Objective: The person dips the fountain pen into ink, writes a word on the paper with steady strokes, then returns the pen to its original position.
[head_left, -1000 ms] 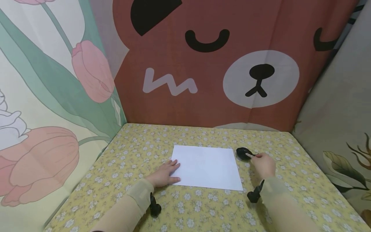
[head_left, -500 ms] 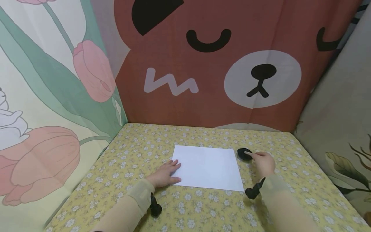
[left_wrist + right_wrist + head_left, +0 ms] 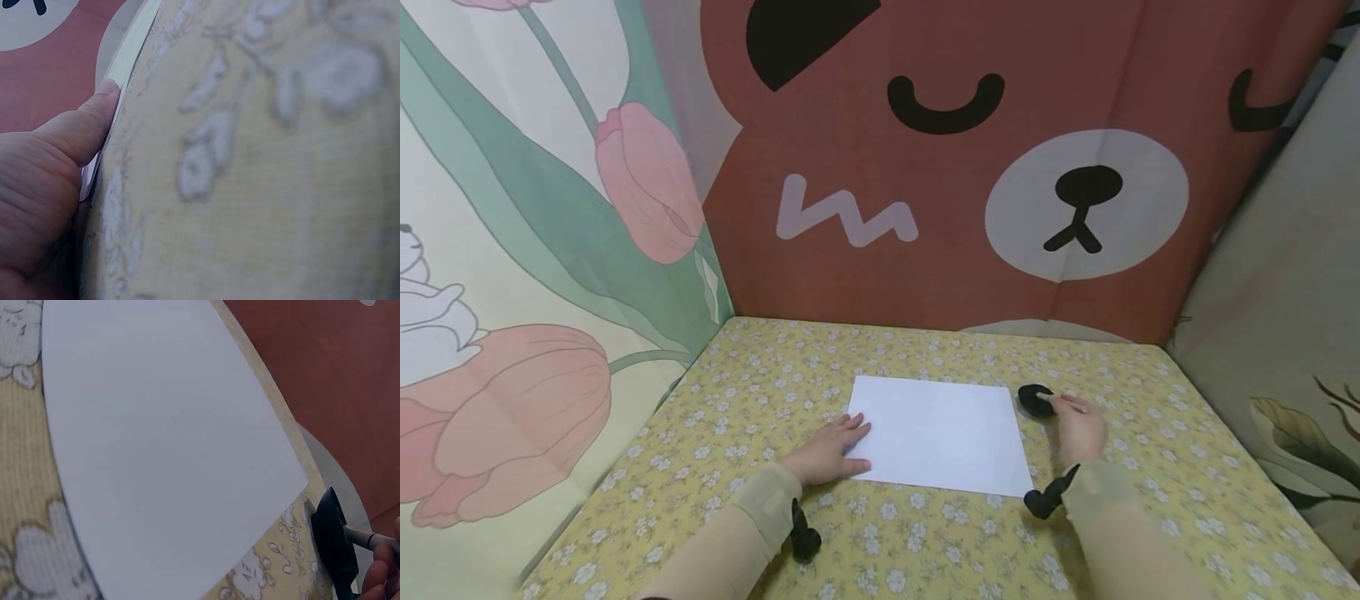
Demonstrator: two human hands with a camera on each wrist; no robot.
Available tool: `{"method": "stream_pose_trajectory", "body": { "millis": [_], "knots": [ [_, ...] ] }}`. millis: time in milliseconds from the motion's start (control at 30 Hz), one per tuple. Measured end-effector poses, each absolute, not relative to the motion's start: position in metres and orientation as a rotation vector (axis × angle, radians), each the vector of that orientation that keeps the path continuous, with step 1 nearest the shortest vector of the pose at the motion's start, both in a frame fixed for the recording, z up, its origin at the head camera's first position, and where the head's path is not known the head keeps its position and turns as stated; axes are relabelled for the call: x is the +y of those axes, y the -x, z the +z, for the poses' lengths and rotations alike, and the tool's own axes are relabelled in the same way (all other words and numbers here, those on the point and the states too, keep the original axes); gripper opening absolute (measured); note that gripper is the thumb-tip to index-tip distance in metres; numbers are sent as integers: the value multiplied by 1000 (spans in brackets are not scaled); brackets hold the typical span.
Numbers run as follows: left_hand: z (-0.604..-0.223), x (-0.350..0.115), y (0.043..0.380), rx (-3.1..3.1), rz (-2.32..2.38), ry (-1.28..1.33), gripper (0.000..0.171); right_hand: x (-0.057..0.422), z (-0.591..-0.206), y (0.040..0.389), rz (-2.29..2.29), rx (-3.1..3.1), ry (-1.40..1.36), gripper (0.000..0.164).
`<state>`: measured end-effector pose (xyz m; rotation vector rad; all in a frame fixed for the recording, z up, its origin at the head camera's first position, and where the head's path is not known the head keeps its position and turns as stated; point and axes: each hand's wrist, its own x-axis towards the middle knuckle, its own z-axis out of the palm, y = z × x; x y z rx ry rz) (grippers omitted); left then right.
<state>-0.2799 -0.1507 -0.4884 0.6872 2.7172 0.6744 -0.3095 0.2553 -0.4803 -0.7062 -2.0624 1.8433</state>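
A blank white sheet of paper (image 3: 936, 437) lies flat on the floral cloth. My left hand (image 3: 829, 448) rests on its left edge, fingers spread; the thumb (image 3: 97, 115) shows along that edge in the left wrist view. Right of the paper sits a small black spoon-shaped dish (image 3: 1033, 401), its narrow end toward my right hand (image 3: 1082, 427). That hand pinches a thin pale stick (image 3: 359, 537) with a dark band. The stick's far end reaches into the dish's bowl, and its tip is hidden there in the right wrist view.
Yellow floral cloth (image 3: 775, 358) covers the table. Behind it hangs a brown bear-print curtain (image 3: 850, 283), with a tulip-print curtain (image 3: 550, 275) on the left and a plant-print one (image 3: 1285, 333) on the right. Black wrist cameras (image 3: 805, 537) sit on both wrists.
My right hand has turned slightly at the wrist, still pinching the stick over the black dish. The left hand and paper stay in place; the head view has shifted a little.
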Motion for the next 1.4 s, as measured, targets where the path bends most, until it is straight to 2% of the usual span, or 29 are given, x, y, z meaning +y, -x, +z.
{"method": "stream_pose_trajectory", "body": {
  "millis": [767, 967, 1233, 1400],
  "knots": [
    [-486, -149, 279, 2722, 666, -689, 74, 250, -478, 314, 1848, -1922, 737, 36],
    [-487, -149, 280, 2724, 652, -692, 75, 249, -479, 317, 1808, -1861, 760, 26],
    [-490, -150, 281, 2722, 671, -680, 76, 247, -476, 315, 1835, -1861, 735, 36],
    [-490, -151, 281, 2723, 667, -683, 75, 240, -474, 314, 1908, -1892, 648, 34]
  ]
}}
